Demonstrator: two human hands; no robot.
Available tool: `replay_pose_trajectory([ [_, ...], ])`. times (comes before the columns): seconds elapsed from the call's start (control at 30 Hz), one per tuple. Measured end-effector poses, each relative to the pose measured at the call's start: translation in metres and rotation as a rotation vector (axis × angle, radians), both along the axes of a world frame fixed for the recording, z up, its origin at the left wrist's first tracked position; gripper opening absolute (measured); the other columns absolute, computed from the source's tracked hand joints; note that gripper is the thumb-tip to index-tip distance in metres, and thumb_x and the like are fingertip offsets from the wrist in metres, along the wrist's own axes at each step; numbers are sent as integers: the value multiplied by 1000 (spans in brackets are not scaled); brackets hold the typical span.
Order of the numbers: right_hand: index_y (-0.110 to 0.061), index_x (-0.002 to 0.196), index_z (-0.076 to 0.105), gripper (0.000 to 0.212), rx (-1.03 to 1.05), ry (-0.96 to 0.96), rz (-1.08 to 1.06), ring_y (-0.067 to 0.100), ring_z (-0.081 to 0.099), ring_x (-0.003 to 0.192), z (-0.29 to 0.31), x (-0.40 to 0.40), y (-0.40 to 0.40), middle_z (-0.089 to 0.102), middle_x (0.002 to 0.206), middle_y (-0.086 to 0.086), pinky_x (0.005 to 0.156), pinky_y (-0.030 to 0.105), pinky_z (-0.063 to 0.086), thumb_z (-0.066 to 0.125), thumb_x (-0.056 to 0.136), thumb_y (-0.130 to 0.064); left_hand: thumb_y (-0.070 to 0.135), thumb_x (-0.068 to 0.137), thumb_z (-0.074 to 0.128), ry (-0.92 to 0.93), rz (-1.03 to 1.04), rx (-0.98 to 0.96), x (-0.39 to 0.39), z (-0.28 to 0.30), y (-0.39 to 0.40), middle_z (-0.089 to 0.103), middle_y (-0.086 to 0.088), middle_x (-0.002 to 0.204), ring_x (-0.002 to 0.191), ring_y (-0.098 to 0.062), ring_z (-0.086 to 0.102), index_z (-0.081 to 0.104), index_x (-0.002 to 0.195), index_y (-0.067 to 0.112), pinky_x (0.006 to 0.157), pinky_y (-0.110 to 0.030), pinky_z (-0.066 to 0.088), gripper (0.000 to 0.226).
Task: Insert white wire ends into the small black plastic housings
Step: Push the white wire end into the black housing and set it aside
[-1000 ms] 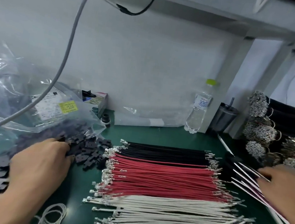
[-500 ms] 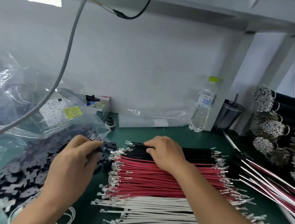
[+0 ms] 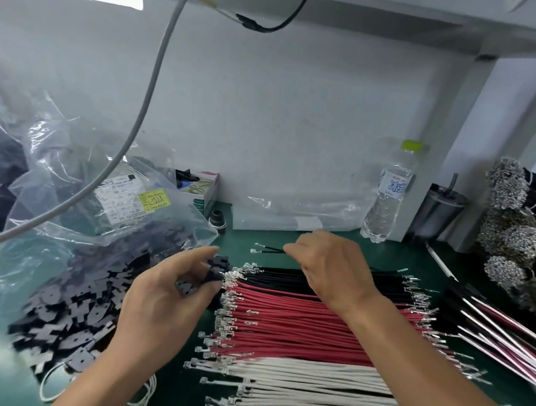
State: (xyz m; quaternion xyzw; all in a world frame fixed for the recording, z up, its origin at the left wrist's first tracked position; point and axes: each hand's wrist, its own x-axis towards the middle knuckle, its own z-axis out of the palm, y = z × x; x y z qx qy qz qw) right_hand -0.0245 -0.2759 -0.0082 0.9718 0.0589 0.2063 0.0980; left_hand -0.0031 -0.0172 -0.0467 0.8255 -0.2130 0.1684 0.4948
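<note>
L hand: left hand (image 3: 164, 294) over edge of the housing pile, thumb + fingers curled, pinching a small black plastic housing (image 3: 214, 272) at the fingertips, just left of the wire terminals.
R hand: right hand (image 3: 329, 267) raised above the black row, fingers curled, pinching two thin black wires with metal crimp ends (image 3: 266, 250); crimp ends point left, clear of the mat, apart from the housing.
Housings: loose heap of small black plastic housings (image 3: 77, 314) spilling from a clear plastic bag with a white label and yellow sticker (image 3: 132, 199), left side of mat.
White wires: row of white wires with crimped metal ends (image 3: 303, 396) lies flat at near edge of the green bench mat (image 3: 389, 251), terminals to the left; neither hand touches them.
Red wires: row of red wires (image 3: 296, 321) between white and black rows.
Black wires: row of black wires (image 3: 284, 277) at far side, partly under R hand.
Far right: bundles of black cable w/ silvery terminal clusters (image 3: 508, 212); mixed red/white/black harness wires (image 3: 506, 336) slanting beside them.
Back: clear plastic water bottle with green cap (image 3: 386, 200), dark tumbler with straw (image 3: 438, 210), against white wall.
Near L wrist: white rubber bands (image 3: 52, 379) on the mat.
</note>
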Motion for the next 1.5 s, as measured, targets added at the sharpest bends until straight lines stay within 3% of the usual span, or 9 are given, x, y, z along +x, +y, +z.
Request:
replay_pose_trajectory([
  [0.17,-21,90,62,30,-103,113,-4,18,50,68,6,-7,2,55,74,-6,55,28,37,51,87,6,14,78,87,109,-76,-140,1,0,-2,75,15,81,71,-6,68,81,94,35,59,-9,50,27],
  [0.23,-21,82,53,27,-88,150,-7,18,47,68,3,-8,1,49,72,-6,55,29,32,50,87,5,15,76,88,213,-93,-242,1,0,-3,77,9,80,67,-8,70,82,89,33,59,-9,51,22],
  [0.3,-22,87,58,25,-81,130,-14,16,49,72,6,-11,1,52,77,-7,57,30,40,49,90,2,19,72,88,352,-161,-402,0,3,-3,80,1,86,71,-13,74,81,94,33,63,-14,56,27],
  [0.4,-21,111,71,36,-18,-74,13,18,55,78,19,-21,3,59,84,-4,57,30,47,61,88,5,18,59,89,528,-284,-633,-1,8,-2,78,-19,90,76,-27,76,82,102,21,69,-23,61,43],
  [0.47,-17,114,74,46,120,-294,103,21,56,74,24,-36,7,59,80,0,54,34,49,71,78,11,15,56,89,589,-349,-692,-3,10,-3,73,-32,92,79,-32,76,82,99,11,71,-28,62,44],
  [0.63,-22,108,76,18,339,-407,213,12,48,73,-5,-78,31,53,81,-9,54,28,46,67,93,-17,10,59,87,660,-464,-685,-10,10,-7,76,-28,95,86,-33,78,81,96,6,69,-29,62,38],
  [0.73,-22,98,79,18,428,-402,216,13,53,72,-17,-83,34,56,80,-8,55,29,48,63,95,-30,8,59,87,675,-473,-643,-12,11,-10,77,-25,95,85,-33,78,81,95,6,68,-28,63,36],
  [1.13,-17,99,82,19,649,-326,281,18,59,76,-19,-83,34,60,80,-5,58,36,52,68,91,-26,6,59,86,697,-474,-600,-19,15,-13,77,-26,93,79,-31,78,81,94,4,67,-26,62,36],
  [1.5,-21,98,82,19,631,-297,285,17,58,76,-15,-88,39,60,80,-6,60,34,51,67,91,-29,6,57,87,686,-497,-561,-25,19,-13,77,-26,93,85,-36,78,81,93,4,72,-29,63,37],
])
